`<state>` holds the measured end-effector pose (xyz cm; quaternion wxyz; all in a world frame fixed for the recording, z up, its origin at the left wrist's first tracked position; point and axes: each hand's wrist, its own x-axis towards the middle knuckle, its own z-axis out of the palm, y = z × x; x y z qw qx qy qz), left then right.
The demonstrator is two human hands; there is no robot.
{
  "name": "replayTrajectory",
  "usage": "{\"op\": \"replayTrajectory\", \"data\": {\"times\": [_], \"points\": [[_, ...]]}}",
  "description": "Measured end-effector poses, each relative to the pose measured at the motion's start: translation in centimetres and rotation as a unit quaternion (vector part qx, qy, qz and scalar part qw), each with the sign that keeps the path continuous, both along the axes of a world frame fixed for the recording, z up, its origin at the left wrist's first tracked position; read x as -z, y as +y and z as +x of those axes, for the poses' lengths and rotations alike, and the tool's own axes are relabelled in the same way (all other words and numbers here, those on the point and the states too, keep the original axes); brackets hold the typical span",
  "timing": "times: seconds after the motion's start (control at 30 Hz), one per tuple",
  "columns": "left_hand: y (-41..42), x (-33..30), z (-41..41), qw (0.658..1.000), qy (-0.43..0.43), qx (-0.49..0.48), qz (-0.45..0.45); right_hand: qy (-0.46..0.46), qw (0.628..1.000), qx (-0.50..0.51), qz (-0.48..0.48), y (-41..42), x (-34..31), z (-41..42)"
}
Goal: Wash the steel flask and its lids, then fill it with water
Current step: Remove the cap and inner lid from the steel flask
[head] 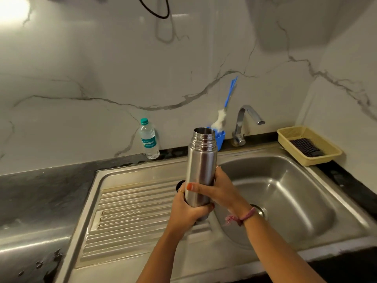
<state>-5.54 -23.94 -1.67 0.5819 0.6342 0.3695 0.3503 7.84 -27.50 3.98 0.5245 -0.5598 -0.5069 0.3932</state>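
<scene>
Steel sink (285, 180) behind; open-mouthed steel flask (201, 160) held upright, base wrapped by left hand (188, 209), body clasped by right hand (218, 189). Dark object behind flask mostly hidden.

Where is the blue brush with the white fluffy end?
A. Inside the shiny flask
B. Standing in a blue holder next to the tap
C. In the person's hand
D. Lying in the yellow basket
B: the blue brush stands in a blue holder beside the tap.
</scene>
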Motion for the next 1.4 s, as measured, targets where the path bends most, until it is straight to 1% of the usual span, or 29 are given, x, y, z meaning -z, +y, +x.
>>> {"op": "replayTrajectory", "data": {"times": [0.17, 0.23, 0.33, 0.43, 0.5, 0.57, 0.67, 0.73, 0.8, 0.9, 1.03, 1.17, 1.3, 1.4], "points": [[-2.6, 0.4, 4.6, 0.999, -0.015, 0.031, -0.024, 0.028, 0.997, 0.072, 0.023, -2.4, 1.2, 3.4], [-3.6, 0.4, 6.5, 0.997, -0.025, 0.056, -0.036, 0.036, 0.993, 0.108, 0.024, -3.4, 1.7, 5.3], [-4.7, 0.5, 9.3, 0.993, -0.008, 0.106, -0.057, 0.027, 0.988, 0.152, 0.02, -4.7, 2.1, 8.3], [-5.1, 1.2, 11.0, 0.985, 0.049, 0.157, -0.049, 0.009, 0.984, 0.176, -0.004, -5.9, 1.8, 11.4], [-4.7, 2.0, 11.4, 0.976, 0.109, 0.187, -0.025, -0.034, 0.983, 0.177, -0.029, -6.7, 1.7, 13.9], [-3.9, 3.2, 11.2, 0.97, 0.149, 0.194, -0.014, -0.088, 0.98, 0.168, -0.06, -7.7, 1.5, 16.5], [-2.8, 5.2, 10.6, 0.979, 0.149, 0.133, -0.037, -0.205, 0.962, 0.146, -0.108, -9.3, 1.1, 20.2], [-2.3, 6.4, 10.2, 0.985, 0.149, 0.069, -0.055, -0.293, 0.937, 0.138, -0.134, -10.4, 1.0, 22.4], [-2.1, 7.5, 10.1, 0.986, 0.154, 0.007, -0.06, -0.346, 0.916, 0.135, -0.153, -11.5, 1.5, 24.6], [-2.5, 8.4, 10.6, 0.985, 0.149, -0.054, -0.064, -0.389, 0.889, 0.121, -0.208, -12.8, 2.8, 27.4], [-3.4, 9.0, 11.1, 0.983, 0.141, -0.089, -0.071, -0.428, 0.858, 0.106, -0.263, -14.2, 4.1, 30.0], [-4.0, 9.5, 11.1, 0.982, 0.145, -0.089, -0.077, -0.464, 0.821, 0.087, -0.322, -14.9, 5.0, 31.7], [-4.4, 9.7, 11.0, 0.982, 0.152, -0.087, -0.068, -0.495, 0.787, 0.079, -0.359, -15.2, 5.6, 32.7], [-4.6, 9.8, 10.8, 0.983, 0.148, -0.088, -0.069, -0.541, 0.749, 0.074, -0.375, -15.2, 5.7, 33.2]]}}
